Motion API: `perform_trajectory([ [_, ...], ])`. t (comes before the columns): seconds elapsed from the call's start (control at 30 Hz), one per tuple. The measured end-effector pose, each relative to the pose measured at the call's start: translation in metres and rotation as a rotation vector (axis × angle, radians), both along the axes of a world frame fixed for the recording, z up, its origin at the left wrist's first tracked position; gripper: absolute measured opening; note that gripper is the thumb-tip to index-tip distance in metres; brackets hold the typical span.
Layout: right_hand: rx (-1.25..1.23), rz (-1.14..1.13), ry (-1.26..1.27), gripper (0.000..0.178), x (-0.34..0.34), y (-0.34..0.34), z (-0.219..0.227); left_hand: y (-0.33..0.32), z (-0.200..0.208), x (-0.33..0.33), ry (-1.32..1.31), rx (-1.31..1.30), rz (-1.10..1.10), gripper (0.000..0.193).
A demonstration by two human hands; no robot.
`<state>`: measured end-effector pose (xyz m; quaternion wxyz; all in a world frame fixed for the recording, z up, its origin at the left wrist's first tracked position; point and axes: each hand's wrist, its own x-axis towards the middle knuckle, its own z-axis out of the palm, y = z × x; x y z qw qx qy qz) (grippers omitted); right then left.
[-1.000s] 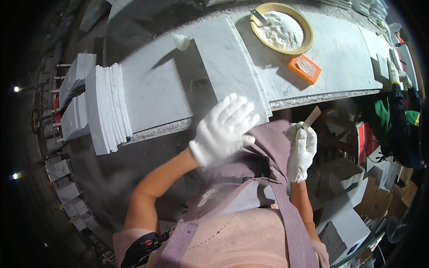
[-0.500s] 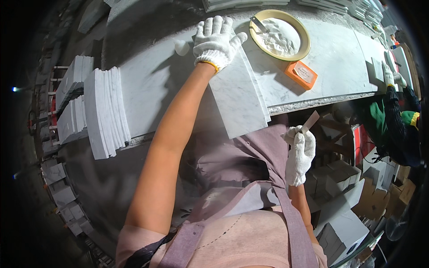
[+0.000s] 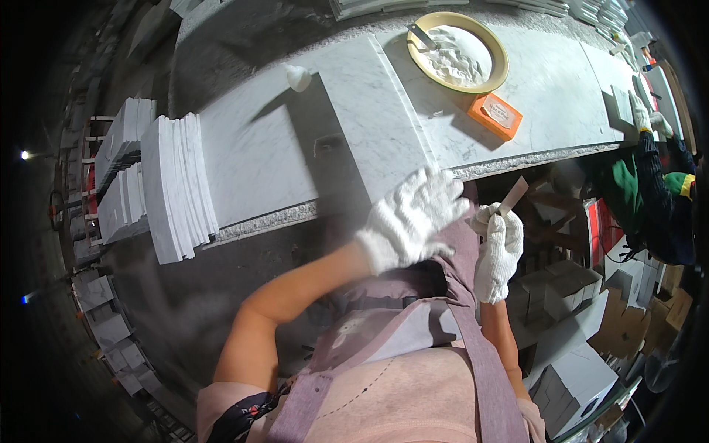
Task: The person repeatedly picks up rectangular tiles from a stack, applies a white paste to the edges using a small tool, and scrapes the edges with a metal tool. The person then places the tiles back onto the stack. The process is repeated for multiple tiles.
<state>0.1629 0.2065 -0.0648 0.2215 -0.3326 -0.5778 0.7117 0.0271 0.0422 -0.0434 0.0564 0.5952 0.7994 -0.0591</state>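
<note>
Marble-topped bench carries our pale slab, laid flat; left hand, fingers spread, by its near end, holding nothing; right hand pinches a thin strip; we judge slab placed, work under way, remainder unclear.

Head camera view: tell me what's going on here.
The person's white-gloved left hand, open and blurred, is by the near end of a veined white marble slab; whether it touches is unclear. The white-gloved right hand holds a thin, flat, brownish strip. A round yellow bowl of white powder and an orange rectangular box sit farther back.
</note>
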Motion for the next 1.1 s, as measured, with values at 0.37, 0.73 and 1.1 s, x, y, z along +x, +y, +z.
perform_trajectory([
  [0.37, -0.035, -0.001, 0.019, 0.025, 0.005, -0.003, 0.002, -0.070, -0.015, 0.066, -0.593, 0.763, 0.318, 0.022],
  [0.73, 0.002, 0.052, -0.016, 0.025, -0.002, -0.011, 0.001, -0.102, -0.007, 0.057, -0.561, 0.749, 0.552, 0.023],
  [1.1, 0.095, 0.092, -0.092, 0.025, -0.011, -0.019, -0.001, -0.100, -0.005, 0.051, -0.707, 0.620, 0.798, 0.019],
])
